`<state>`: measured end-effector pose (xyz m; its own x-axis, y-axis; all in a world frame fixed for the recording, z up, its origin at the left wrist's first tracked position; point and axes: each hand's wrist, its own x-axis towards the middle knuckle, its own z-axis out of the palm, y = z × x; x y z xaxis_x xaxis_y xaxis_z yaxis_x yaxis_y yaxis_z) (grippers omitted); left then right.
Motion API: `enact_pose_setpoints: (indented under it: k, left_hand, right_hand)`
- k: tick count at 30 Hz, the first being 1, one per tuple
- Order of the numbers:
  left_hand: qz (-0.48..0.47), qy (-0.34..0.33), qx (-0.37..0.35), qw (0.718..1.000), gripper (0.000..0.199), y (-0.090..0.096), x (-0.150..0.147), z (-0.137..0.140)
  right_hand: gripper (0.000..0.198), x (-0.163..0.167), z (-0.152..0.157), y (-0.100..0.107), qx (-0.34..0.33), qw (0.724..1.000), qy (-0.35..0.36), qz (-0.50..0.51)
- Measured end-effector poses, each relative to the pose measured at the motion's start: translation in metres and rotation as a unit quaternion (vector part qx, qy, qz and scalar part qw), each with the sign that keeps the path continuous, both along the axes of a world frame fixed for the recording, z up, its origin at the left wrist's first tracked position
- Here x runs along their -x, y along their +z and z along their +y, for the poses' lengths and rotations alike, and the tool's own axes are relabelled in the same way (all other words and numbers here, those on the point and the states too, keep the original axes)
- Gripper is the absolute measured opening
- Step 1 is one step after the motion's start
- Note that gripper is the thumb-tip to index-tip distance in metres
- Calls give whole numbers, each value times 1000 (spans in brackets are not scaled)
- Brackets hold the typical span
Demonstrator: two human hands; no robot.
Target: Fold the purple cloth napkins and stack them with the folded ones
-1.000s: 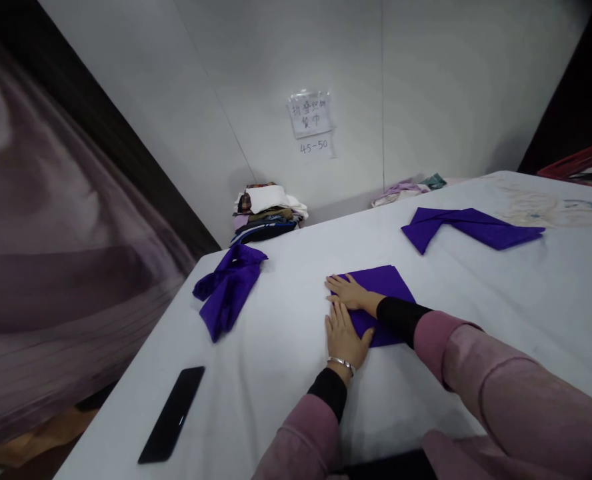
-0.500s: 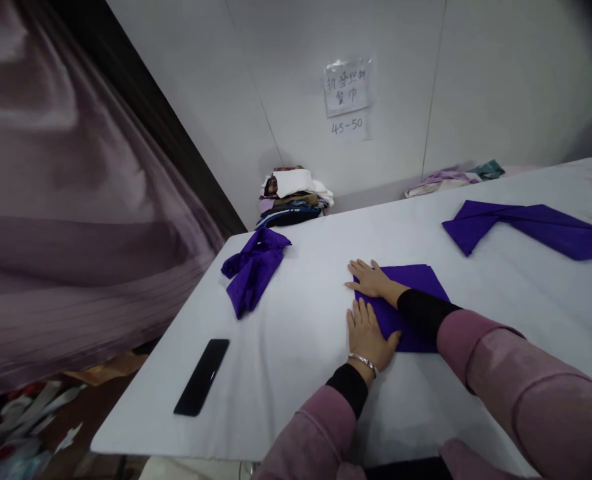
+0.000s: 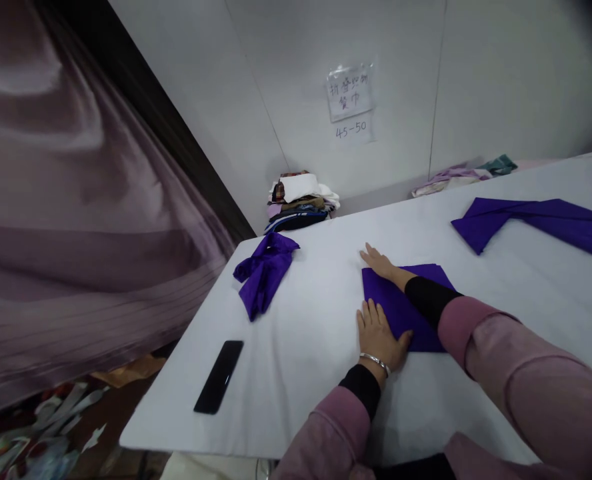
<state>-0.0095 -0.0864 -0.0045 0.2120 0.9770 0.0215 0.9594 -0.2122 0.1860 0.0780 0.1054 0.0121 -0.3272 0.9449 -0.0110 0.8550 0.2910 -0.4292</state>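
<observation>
– Does the folded purple napkin [image 3: 401, 310] show whole?
– No, the person's left hand [image 3: 380, 340] and black right cuff [image 3: 429, 300] hide parts
– And the long purple napkin [image 3: 566, 217]?
– Cut off by the right edge, the curtain [image 3: 76, 233] by the left; the lower-left clutter [image 3: 56, 427] is too blurred to name

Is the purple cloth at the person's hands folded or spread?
Folded, it appears: the purple cloth lies flat with straight edges, its far right corner looking doubled. How many layers, I cannot tell.

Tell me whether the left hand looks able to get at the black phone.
Probably yes: only white tablecloth shows between the left hand and black phone; the crumpled purple cloth lies farther back.
</observation>
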Motion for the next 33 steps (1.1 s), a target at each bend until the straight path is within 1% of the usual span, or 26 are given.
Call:
enact_pose_setpoints:
  k: [2, 4, 6, 8, 10, 12, 17, 21, 25, 28, 31, 33]
  left_hand:
    - [7, 3, 3, 1000, 94, 1, 0, 1]
    - [16, 8, 4, 1000, 94, 0, 0, 2]
    - [23, 11, -1, 1000, 93, 0, 0, 3]
    - [29, 11, -7, 999, 92, -1, 0, 4]
    - [36, 13, -10, 999, 90, -1, 0, 5]
    - [43, 13, -10, 999, 89, -1, 0, 6]
    - [48, 10, -9, 999, 89, 1, 0, 6]
    - [45, 11, 0, 999, 89, 4, 1, 7]
    - [38, -4, 13, 999, 90, 7, 3, 6]
    - [36, -23, 8, 999, 89, 7, 6, 5]
    - [37, -36, 4, 999, 87, 8, 7, 4]
    - [35, -28, 10, 999, 88, 8, 6, 4]
  right_hand:
    - [71, -8, -13, 7, -3, 1000, -5, 8]
    - [72, -17, -38, 9, -13, 1000, 27, 10]
    - [72, -27, -69, 6, -28, 997, 71, 8]
    - [72, -39, -98, 0, -46, 994, 95, 0]
    - [72, -52, -119, -6, -62, 994, 89, -17]
    - [72, -69, -134, -13, -74, 994, 74, -38]
    - [75, -108, -158, -30, -105, 990, 44, -77]
    - [72, -129, -178, -34, -94, 992, 30, -83]
    - [69, -142, -197, -32, -90, 992, 36, -81]
    - [69, -148, -209, -31, -92, 991, 46, -80]
    - [69, -149, -217, -31, -90, 991, 50, -81]
    - [69, -149, -219, -30, -92, 991, 51, -81]
